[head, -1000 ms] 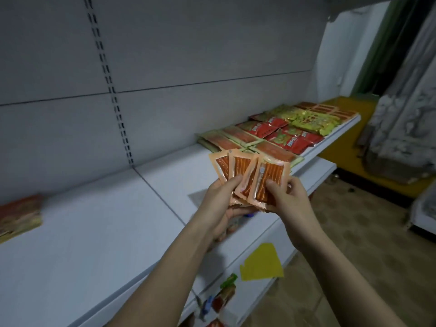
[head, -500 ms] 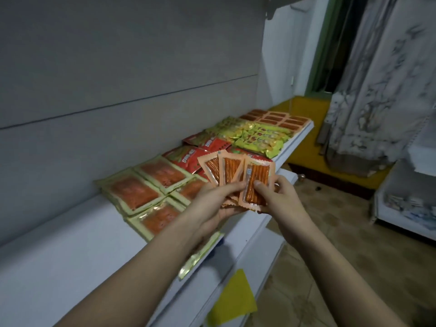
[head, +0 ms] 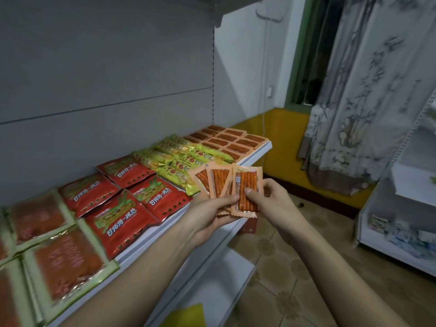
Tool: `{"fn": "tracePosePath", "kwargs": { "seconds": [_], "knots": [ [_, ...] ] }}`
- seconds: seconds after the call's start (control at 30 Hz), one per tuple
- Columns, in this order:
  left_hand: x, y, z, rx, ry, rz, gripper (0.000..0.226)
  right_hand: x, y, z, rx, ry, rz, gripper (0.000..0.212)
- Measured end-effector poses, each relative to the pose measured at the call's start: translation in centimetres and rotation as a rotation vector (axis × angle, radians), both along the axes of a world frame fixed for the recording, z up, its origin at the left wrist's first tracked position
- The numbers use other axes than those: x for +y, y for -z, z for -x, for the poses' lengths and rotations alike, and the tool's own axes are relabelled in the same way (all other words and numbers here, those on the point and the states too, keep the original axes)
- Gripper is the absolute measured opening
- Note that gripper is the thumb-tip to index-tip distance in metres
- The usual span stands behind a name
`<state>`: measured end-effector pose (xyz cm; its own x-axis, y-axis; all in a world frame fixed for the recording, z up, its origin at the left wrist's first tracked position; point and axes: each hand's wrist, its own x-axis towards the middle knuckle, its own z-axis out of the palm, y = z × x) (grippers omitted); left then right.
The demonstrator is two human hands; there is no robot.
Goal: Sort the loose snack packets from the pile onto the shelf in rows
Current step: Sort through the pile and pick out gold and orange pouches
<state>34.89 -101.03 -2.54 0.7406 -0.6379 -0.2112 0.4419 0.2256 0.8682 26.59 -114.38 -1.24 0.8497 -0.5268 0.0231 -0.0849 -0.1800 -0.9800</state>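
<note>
I hold a fan of small orange snack packets in front of the white shelf. My left hand grips the fan from below, thumb across the fronts. My right hand pinches the rightmost orange packet, which stands a little apart from the others. On the shelf lie rows of packets: matching small orange ones at the far end, yellow-green ones, red ones, and green-edged orange ones nearest me.
A grey back panel rises behind the shelf. A lower shelf with a yellow tag sits beneath. Tiled floor, a patterned curtain and another white rack are to the right.
My view has swung right along the shelf and closer to the sorted rows. Both hands still hold the orange packets; the rightmost one has been drawn slightly away from the fan.
</note>
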Motion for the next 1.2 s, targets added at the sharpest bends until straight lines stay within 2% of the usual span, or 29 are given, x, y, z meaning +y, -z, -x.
{"fn": "tracePosePath", "kwargs": {
  "seconds": [0.3,0.5,0.77,0.93,1.07,1.2],
  "knots": [
    [-6.7,-0.8,-7.9,-0.038,-0.19,0.041,0.034,-8.2,-0.1,-10.7,-0.053,-0.146,-0.114,0.018],
    [-9.8,-1.7,-16.1,0.029,-0.282,0.113,0.036,-13.5,-1.7,-19.7,-0.068,-0.252,-0.08,0.022],
    [-10.1,-2.6,-26.9,0.09,-0.573,0.076,0.026,-20.2,-4.0,-32.3,-0.132,-0.183,-0.235,0.016],
    [-10.5,-2.2,-29.6,0.123,-0.684,0.01,0.008,-22.4,-3.5,-39.2,-0.01,-0.37,-0.303,0.005],
    [-12.1,-2.0,-30.7,0.107,-0.804,0.018,0.031,-22.6,-3.6,-44.8,0.049,-0.562,-0.301,0.011],
    [-13.9,-1.9,-31.2,0.109,-0.958,0.047,0.008,-22.9,-3.4,-49.0,0.049,-0.715,-0.219,0.01]
  ]
}}
